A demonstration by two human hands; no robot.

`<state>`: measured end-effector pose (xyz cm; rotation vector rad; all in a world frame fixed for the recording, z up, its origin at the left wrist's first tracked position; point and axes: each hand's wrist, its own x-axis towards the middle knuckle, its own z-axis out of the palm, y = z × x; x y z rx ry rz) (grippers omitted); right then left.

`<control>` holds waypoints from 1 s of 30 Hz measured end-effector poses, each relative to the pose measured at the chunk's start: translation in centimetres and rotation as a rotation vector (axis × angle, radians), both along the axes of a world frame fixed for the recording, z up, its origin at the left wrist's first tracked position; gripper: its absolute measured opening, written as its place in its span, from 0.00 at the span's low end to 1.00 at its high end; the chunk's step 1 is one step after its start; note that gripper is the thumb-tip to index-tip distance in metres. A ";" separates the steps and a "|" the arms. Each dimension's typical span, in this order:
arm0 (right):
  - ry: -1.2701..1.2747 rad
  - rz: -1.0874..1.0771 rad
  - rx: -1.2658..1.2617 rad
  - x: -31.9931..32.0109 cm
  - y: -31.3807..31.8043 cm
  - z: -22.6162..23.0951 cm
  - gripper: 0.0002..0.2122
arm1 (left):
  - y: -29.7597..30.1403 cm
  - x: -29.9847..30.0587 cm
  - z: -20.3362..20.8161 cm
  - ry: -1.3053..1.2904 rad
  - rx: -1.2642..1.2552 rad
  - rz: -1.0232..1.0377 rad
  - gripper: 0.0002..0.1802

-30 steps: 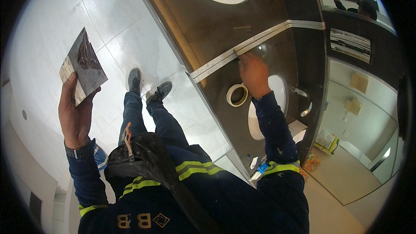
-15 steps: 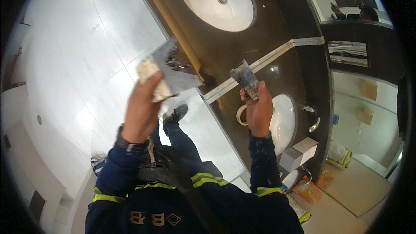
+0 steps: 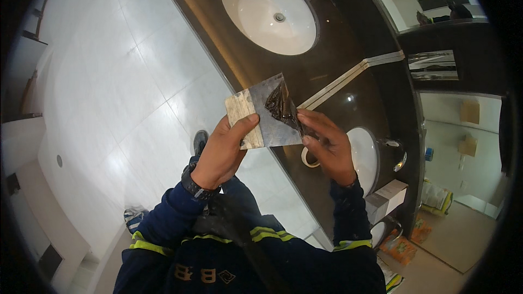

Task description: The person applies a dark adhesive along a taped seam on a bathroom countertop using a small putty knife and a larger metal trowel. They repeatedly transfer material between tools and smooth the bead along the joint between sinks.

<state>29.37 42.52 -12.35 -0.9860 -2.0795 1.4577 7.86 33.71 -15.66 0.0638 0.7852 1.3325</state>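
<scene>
Left grip (image 3: 220, 154) clamping plate (image 3: 265, 126), right (image 3: 335, 152) pinching scraper (image 3: 312, 132)

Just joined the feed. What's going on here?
A person stands at a dark counter, left hand holding a flat plate smeared with dark paste. The right hand has its fingers at the plate's right edge, by the paste; what they grip there is unclear. On the counter, a pale taped strip runs between two sinks, and a tape roll lies partly hidden by the right hand.
</scene>
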 end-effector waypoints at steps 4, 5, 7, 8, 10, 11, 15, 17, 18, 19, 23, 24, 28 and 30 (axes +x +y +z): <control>-0.361 0.024 0.261 1.1 1.7 0.7 0.18 | -0.4 0.1 0.3 0.025 0.043 0.007 0.19; -0.381 0.008 0.299 1.6 2.1 1.2 0.18 | -0.3 0.0 0.4 0.084 0.065 0.003 0.18; -0.415 -0.014 0.369 2.0 2.7 3.2 0.18 | -0.4 -0.2 0.5 0.208 0.101 0.003 0.16; -0.375 -0.020 0.379 1.8 2.9 4.6 0.18 | -0.3 -0.4 0.6 0.255 0.100 -0.006 0.16; -0.380 0.046 0.474 1.1 2.8 6.9 0.18 | 0.1 -0.7 1.0 0.338 0.096 -0.042 0.15; -0.385 0.078 0.522 0.7 2.8 7.9 0.18 | 0.2 -0.6 1.0 0.354 0.113 -0.060 0.15; -0.612 0.272 0.771 -0.2 2.5 8.2 0.17 | 0.5 -0.4 1.4 0.439 0.124 -0.115 0.15; -0.660 0.257 0.781 0.2 2.8 7.0 0.16 | 0.1 -0.9 0.9 0.480 0.068 -0.064 0.15; -0.707 0.236 0.786 0.9 3.0 6.7 0.16 | 0.0 -1.1 0.3 0.476 0.040 -0.024 0.15; -0.707 0.177 0.699 2.0 3.4 5.4 0.17 | -0.1 -1.4 0.0 0.480 0.009 0.022 0.15; -0.693 -0.030 0.493 8.1 4.3 -3.6 0.18 | -1.0 -4.7 -1.1 0.496 0.012 0.087 0.18; -0.678 -0.072 0.475 9.1 4.3 -5.7 0.17 | -1.2 -5.5 -1.4 0.498 -0.010 0.119 0.19; -0.609 -0.123 0.480 9.7 3.9 -11.7 0.17 | -2.8 -8.1 -2.6 0.493 -0.081 0.239 0.19; -0.629 -0.133 0.509 9.5 3.7 -13.2 0.17 | -3.9 -9.2 -3.4 0.608 -0.117 0.243 0.20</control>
